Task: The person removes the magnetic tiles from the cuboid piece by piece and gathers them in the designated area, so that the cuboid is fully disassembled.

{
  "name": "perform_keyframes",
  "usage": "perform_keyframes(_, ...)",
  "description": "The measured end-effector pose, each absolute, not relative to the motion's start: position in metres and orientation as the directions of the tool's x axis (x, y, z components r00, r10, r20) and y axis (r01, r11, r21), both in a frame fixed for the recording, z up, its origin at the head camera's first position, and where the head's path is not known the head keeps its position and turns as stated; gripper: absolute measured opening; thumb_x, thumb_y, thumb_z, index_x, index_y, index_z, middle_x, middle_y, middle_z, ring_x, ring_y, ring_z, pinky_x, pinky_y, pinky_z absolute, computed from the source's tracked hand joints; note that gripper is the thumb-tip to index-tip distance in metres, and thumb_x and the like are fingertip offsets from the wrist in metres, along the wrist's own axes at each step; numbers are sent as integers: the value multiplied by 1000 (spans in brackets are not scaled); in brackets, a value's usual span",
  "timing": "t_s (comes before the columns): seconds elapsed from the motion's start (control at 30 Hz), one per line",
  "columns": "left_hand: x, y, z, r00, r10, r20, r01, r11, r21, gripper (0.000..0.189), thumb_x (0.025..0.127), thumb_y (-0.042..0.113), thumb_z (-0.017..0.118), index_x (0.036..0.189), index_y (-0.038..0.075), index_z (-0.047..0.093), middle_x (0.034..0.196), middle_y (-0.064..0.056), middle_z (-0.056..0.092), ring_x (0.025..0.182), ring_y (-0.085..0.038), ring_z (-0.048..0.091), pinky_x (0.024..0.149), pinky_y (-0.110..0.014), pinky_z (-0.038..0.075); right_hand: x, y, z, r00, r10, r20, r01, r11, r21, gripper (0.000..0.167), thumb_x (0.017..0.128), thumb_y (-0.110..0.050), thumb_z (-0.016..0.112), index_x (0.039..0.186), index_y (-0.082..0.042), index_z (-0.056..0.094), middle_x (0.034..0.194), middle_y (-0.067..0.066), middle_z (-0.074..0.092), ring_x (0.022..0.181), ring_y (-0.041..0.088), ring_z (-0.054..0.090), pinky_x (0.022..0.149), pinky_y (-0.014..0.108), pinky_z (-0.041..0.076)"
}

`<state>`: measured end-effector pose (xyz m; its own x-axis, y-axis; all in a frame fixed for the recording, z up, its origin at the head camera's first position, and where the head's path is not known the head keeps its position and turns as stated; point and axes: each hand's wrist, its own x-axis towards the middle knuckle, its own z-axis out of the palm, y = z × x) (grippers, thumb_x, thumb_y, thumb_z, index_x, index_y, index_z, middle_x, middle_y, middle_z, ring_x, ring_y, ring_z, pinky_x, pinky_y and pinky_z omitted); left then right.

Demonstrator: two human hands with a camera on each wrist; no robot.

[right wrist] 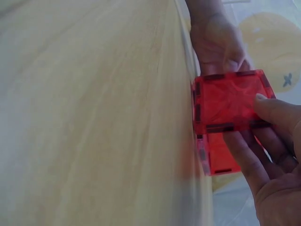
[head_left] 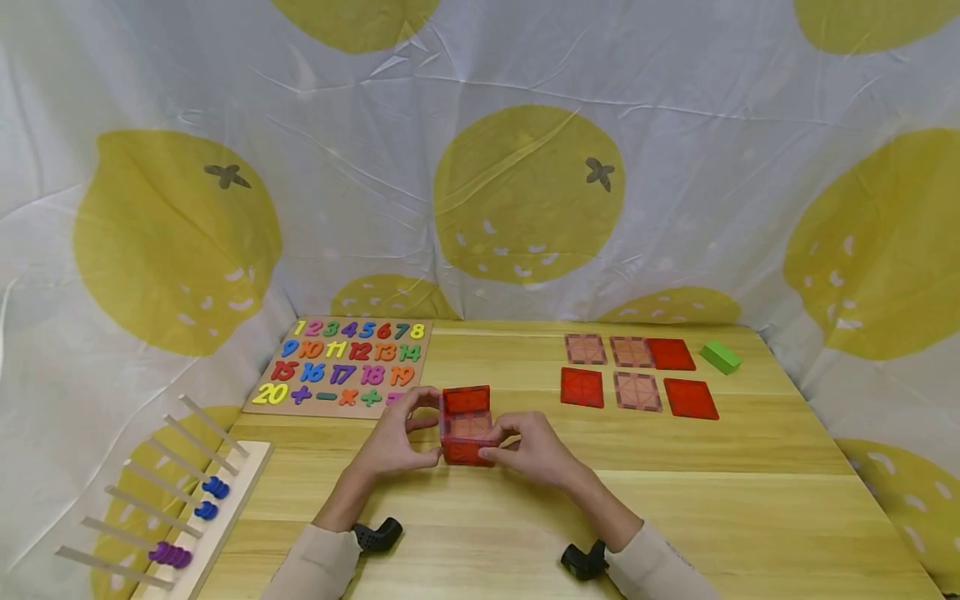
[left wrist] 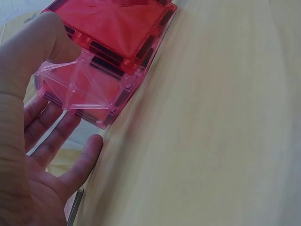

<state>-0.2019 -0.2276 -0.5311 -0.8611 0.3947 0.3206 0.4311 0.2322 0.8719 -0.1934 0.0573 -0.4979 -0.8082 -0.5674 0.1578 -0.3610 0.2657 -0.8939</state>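
Red and pink see-through magnetic tiles stand joined as an open-topped box (head_left: pixel 467 427) at the middle of the table. Its back and front are red, its left side (left wrist: pixel 80 87) pink. My left hand (head_left: pixel 401 437) curls around that left side, the bent index finger at the upper edge and the thumb low by the front corner. With the right hand (head_left: pixel 532 450) I pinch the front red tile (right wrist: pixel 233 101), thumb on its outer face, fingers on the other side. That hand partly hides the box's right end.
Several loose red and pink tiles (head_left: pixel 582 387) lie in two rows at the back right, beside a green block (head_left: pixel 721 357). A number board (head_left: pixel 337 402) lies back left. Nearer, on the left, stands a wooden peg stand (head_left: pixel 238 479) with blue and purple rings.
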Motion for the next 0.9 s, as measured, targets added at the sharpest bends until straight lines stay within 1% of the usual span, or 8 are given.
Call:
perform_keyframes(0.13,-204,-226,-531,-861,391,327,438,239,867,81,70,3,91,139,11,50,135,-12,57,128,-33,56,101,-46,58,-192,63,-497,-811,-565,153,-358,273,-893,13,90,-17,81,83,-14,71,86,-1,71,83,10,69,74,23,63)
perform_keyframes(0.33,-203,-227,-533,-855,389,343,456,250,854,83,68,2,91,139,11,49,134,-13,58,127,-32,57,99,-44,59,-193,83,-498,-832,-540,127,-307,259,-916,11,91,-18,80,86,-12,72,89,4,69,85,18,73,74,24,63)
perform_keyframes(0.5,-203,-228,-532,-856,393,335,452,258,854,84,69,4,91,140,12,47,135,-10,57,128,-31,56,101,-43,58,-197,103,-500,-857,-497,138,-305,273,-912,10,91,-20,80,88,-14,73,87,4,69,83,15,70,71,25,61)
perform_keyframes(0.57,-203,-229,-532,-854,397,337,455,256,853,84,70,5,91,141,12,46,136,-11,56,128,-33,56,101,-45,58,-199,110,-501,-863,-484,147,-310,277,-909,9,91,-21,80,90,-14,74,87,4,70,82,14,69,70,25,60)
perform_keyframes(0.67,-203,-228,-533,-855,398,333,451,252,856,84,72,7,92,142,13,46,136,-12,55,127,-34,57,101,-45,58,-201,121,-503,-875,-462,147,-298,275,-914,9,91,-21,80,92,-13,75,88,6,71,82,14,68,69,26,60)
perform_keyframes(0.8,-202,-226,-533,-871,377,314,424,255,869,85,73,14,94,142,15,46,137,-11,55,127,-33,58,103,-44,57,-203,134,-502,-899,-421,118,-253,282,-925,13,90,-22,81,93,-11,75,90,7,71,84,19,70,71,26,60)
perform_keyframes(0.9,-201,-224,-531,-892,347,290,392,271,879,84,72,19,96,141,18,48,136,-8,57,126,-30,59,103,-40,57,-204,144,-502,-918,-385,89,-215,299,-930,15,89,-24,82,93,-11,74,91,6,70,86,20,70,72,27,61)
